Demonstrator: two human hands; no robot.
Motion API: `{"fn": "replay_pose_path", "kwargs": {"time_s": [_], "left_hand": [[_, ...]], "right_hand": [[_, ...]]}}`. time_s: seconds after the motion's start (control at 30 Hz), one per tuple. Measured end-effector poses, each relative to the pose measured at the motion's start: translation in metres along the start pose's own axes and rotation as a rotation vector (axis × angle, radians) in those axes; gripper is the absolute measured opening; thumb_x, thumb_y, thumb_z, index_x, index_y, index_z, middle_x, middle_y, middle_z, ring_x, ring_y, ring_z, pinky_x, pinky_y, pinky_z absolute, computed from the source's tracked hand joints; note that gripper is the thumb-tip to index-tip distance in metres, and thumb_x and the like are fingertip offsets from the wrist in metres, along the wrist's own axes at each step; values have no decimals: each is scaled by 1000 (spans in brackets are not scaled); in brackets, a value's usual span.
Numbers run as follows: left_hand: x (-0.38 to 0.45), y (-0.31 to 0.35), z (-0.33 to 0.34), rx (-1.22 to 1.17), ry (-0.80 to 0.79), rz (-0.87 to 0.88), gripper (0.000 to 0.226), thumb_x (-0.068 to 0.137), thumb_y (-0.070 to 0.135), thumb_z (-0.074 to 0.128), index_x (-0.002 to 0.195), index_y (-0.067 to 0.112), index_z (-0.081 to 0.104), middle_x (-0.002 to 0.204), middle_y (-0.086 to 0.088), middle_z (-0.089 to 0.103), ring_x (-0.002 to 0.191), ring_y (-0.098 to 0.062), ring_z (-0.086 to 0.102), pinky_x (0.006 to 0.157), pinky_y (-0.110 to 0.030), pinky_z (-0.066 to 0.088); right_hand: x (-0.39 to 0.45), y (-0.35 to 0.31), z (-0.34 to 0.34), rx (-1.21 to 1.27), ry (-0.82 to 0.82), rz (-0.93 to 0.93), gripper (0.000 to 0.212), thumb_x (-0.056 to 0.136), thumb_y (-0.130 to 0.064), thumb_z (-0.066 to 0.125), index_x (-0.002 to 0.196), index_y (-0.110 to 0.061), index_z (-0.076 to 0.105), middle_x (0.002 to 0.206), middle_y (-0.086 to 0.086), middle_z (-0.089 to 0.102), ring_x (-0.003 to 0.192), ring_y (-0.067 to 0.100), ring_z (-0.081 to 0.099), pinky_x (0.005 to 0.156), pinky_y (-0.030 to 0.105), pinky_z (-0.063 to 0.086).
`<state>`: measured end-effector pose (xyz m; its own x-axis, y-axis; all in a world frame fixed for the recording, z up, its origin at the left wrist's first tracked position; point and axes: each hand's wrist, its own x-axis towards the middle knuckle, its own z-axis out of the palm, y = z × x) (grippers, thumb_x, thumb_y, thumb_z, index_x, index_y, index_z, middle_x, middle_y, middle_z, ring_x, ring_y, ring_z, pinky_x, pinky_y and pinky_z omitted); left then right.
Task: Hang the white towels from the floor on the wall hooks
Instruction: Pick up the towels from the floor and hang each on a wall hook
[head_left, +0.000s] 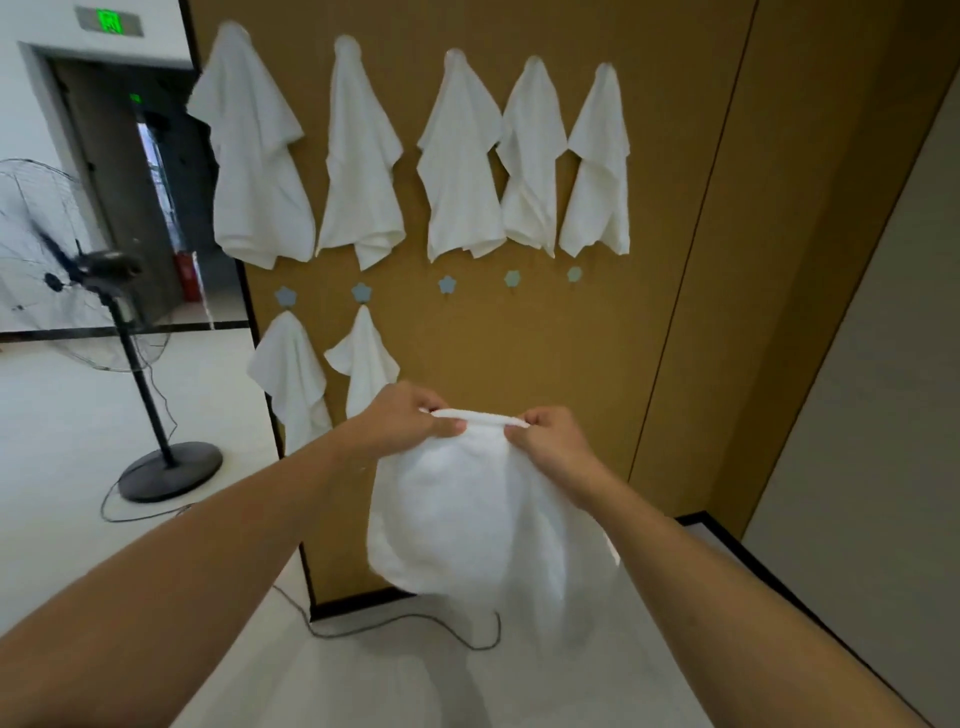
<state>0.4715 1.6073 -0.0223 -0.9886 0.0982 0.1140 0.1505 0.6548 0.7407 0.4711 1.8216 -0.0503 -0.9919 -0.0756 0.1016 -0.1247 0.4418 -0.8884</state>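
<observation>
While both my hands pinch the top hem of a white towel (483, 519), left hand (410, 421) at one end and right hand (550, 441) at the other, the cloth hangs in front of the brown wall (675, 260), off the floor. Seven towels already hang; the third lower hook (447, 284) stands free just above my hands. I judge it best to bunch the hem between my hands into a small fold, lift it over that hook, and let go only once the fold sits behind the tip.
</observation>
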Motion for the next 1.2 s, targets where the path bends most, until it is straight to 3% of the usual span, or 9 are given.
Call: {"fn": "replay_pose_path", "kwargs": {"time_s": [0.13, 0.3, 0.47, 0.6, 0.8, 0.9, 1.03, 1.13, 1.2], "left_hand": [[59, -8, 4, 145, 40, 10, 14, 80, 43, 76, 69, 38, 69, 79, 16, 68, 78, -4, 61, 61, -17, 39], [132, -13, 11, 224, 93, -12, 18, 88, 37, 69, 70, 36, 69, 72, 18, 64, 75, -3, 58, 60, -18, 35], [202, -12, 21, 337, 118, -29, 10, 93, 31, 63, 84, 28, 67, 75, 17, 60, 76, -6, 56, 63, -18, 37], [251, -12, 28, 420, 126, -31, 10, 93, 23, 60, 98, 24, 69, 89, 8, 64, 90, -15, 60, 79, -27, 43], [308, -31, 37, 137, 287, -168, 23, 96, 12, 49, 91, 25, 67, 89, 12, 63, 85, -2, 55, 69, -16, 37], [338, -53, 31, 57, 331, -210, 25, 95, 9, 46, 92, 23, 67, 92, 6, 64, 87, -9, 56, 70, -17, 39], [389, -88, 12, -65, 398, -180, 22, 93, 6, 46, 96, 23, 59, 91, 3, 60, 80, -10, 54, 69, -22, 42], [426, -111, -2, -114, 401, -124, 32, 96, 5, 45, 82, 23, 68, 93, 5, 63, 83, -7, 55, 78, -21, 41], [457, -127, -11, -76, 395, -135, 39, 99, 7, 45, 81, 27, 74, 105, 5, 67, 92, -11, 56, 88, -23, 43]], "right_hand": [[73, 10, 0, -85, -38, -74, 22, 85, -20, 62, 69, -6, 65, 63, -1, 52, 59, 13, 48, 57, 28, 38], [166, 20, -8, -115, -90, -199, 43, 81, -32, 71, 52, -20, 42, 53, -8, 36, 50, 9, 34, 48, 27, 28], [250, 27, -22, -80, -181, -283, 37, 81, -30, 73, 54, -18, 51, 57, -5, 45, 51, 8, 41, 50, 26, 32], [307, 33, -22, -28, -226, -278, 38, 81, -29, 73, 52, -20, 51, 53, -9, 46, 50, 7, 44, 48, 24, 35], [383, 49, -8, 10, -298, -243, 34, 80, -37, 73, 59, -19, 54, 58, -5, 47, 52, 9, 44, 53, 26, 36], [422, 51, 4, -126, -363, -314, 30, 83, -37, 70, 65, -16, 57, 63, -2, 48, 57, 10, 46, 56, 28, 35], [482, 61, 17, -34, -339, -403, 10, 86, -17, 74, 83, -13, 66, 61, -15, 57, 57, 4, 51, 56, 22, 41], [521, 64, 31, 38, -280, -459, 14, 86, -1, 71, 82, -15, 71, 51, -20, 54, 50, 0, 48, 54, 17, 41], [551, 62, 49, -41, -256, -503, 20, 90, 2, 65, 88, -13, 79, 76, -17, 71, 69, -2, 61, 70, 10, 47]]}}
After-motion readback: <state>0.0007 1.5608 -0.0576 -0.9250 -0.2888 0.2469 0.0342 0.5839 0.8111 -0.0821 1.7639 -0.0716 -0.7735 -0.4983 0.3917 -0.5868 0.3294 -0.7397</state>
